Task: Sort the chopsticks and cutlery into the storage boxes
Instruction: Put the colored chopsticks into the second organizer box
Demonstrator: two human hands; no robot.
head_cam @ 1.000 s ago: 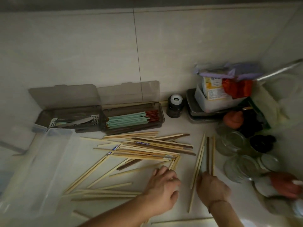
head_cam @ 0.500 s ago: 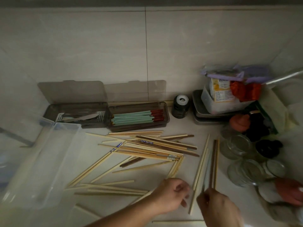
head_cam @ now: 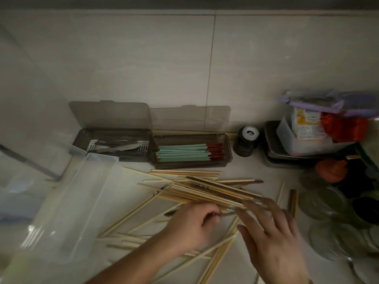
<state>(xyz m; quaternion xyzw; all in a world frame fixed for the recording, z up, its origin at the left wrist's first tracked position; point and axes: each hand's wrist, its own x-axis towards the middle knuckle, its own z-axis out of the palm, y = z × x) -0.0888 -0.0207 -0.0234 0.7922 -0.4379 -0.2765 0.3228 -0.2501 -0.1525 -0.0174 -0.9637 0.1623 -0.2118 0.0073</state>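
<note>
Loose wooden chopsticks [head_cam: 205, 189] lie in a scattered pile on the pale counter. My left hand [head_cam: 192, 224] has its fingers curled and pinches a thin chopstick end at the near edge of the pile. My right hand [head_cam: 270, 232], blurred, hovers with straight, spread fingers over the pile's right end. At the wall stand two smoky storage boxes with lids up: the left box [head_cam: 82, 138] holds metal cutlery [head_cam: 117, 148], the right box [head_cam: 227, 144] holds green-and-red chopsticks [head_cam: 188, 153]. A clear plastic box [head_cam: 71, 212] stands at the left.
A pair of dark chopsticks [head_cam: 292, 199] lies right of the pile. A small dark jar [head_cam: 247, 143], stacked metal trays [head_cam: 272, 156], a tub of packets [head_cam: 307, 130] and glass jars [head_cam: 324, 201] crowd the right side. The tiled wall closes the back.
My right hand has let go of the chopsticks at the right and moved up-left with fingers spread. My left hand has shifted up to the pile's edge.
</note>
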